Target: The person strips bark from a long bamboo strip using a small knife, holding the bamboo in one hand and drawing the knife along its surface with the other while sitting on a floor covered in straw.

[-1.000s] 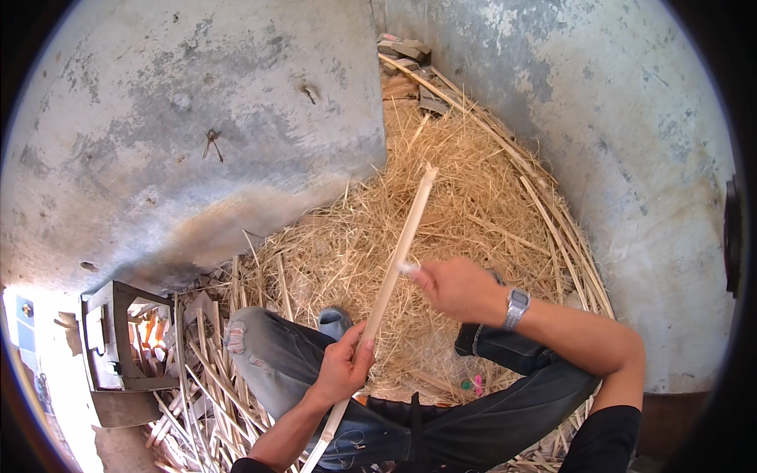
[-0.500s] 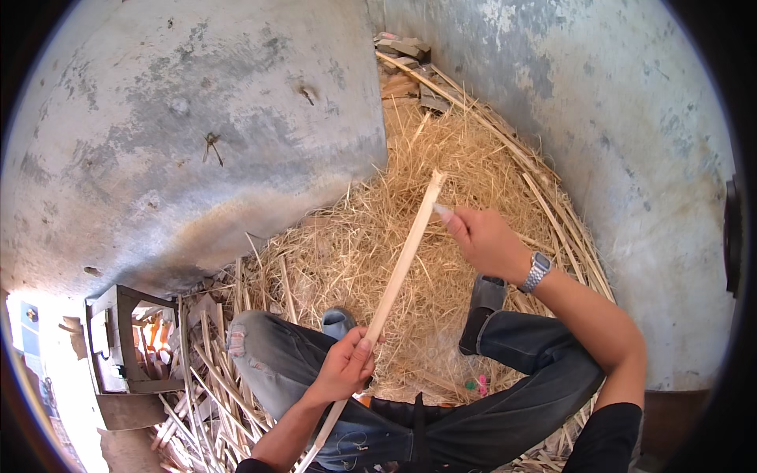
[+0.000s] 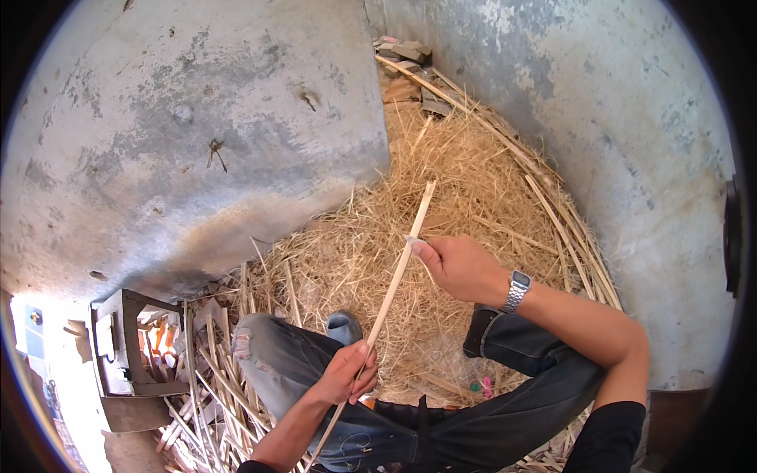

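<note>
A long pale strip of wood [image 3: 394, 288], which looks like split bamboo, slants up and away from my lap over the shavings. My left hand [image 3: 344, 374] is closed around its lower part, next to my left knee. Above, my right hand [image 3: 465, 268] is closed on a knife [image 3: 409, 239]. Only a short bit of the pale blade shows past the thumb, and the handle is hidden in the fist. The blade lies against the strip, below its far end. That far end looks rough and is free of both hands.
Pale shavings [image 3: 465, 209] cover the floor ahead of my feet. Long strips [image 3: 564, 209] lie along the curved right wall [image 3: 623, 150]. At the left, a dark open frame [image 3: 138, 386] stands beside a heap of loose strips [image 3: 213, 394]. A grey wall [image 3: 260, 102] rises at the left.
My right hand has moved down and toward me along the strip with the knife. The strip has turned so that its narrower side shows, and its far end sits slightly lower.
</note>
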Demonstrator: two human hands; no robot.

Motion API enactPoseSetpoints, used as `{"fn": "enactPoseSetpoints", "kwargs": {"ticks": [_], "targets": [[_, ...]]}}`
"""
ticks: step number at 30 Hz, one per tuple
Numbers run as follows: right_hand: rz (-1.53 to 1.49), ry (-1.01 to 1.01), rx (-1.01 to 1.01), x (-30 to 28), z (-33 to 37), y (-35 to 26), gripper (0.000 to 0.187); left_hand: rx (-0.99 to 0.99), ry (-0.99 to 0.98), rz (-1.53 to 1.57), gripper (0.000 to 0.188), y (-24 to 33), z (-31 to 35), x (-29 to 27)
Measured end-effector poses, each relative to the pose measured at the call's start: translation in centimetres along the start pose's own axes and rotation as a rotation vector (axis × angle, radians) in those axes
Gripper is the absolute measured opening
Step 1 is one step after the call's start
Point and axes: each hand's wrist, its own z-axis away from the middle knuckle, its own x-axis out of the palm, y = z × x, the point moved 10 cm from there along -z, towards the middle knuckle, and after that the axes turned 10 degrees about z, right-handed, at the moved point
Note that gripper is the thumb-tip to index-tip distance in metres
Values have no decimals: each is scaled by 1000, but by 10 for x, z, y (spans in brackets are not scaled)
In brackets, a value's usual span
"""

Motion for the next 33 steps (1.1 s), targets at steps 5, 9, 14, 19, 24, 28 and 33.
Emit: {"fn": "enactPoseSetpoints", "kwargs": {"ticks": [5, 9, 14, 19, 24, 28, 33], "targets": [[105, -117, -73, 37, 38, -39, 55, -64, -36, -3, 39, -3, -5, 9], [119, -171, -156, 44, 35, -52, 55, -92, -57, 89, 39, 0, 0, 8], [12, 223, -8, -31, -7, 13, 56, -100, -116, 197, 38, -1, 5, 6], [80, 56, -41, 0, 23, -20, 58, -147, -123, 211, 37, -7, 4, 10], [152, -160, -129, 37, 39, -53, 60, -196, -106, 234, 37, -8, 6, 11], [29, 172, 118, -44, -5, 29, 61, -193, -111, 286, 37, -12, 9, 7], [-5, 294, 82, -56, -1, 58, 60, -199, -63, 161, 39, -15, -2, 10]]}}
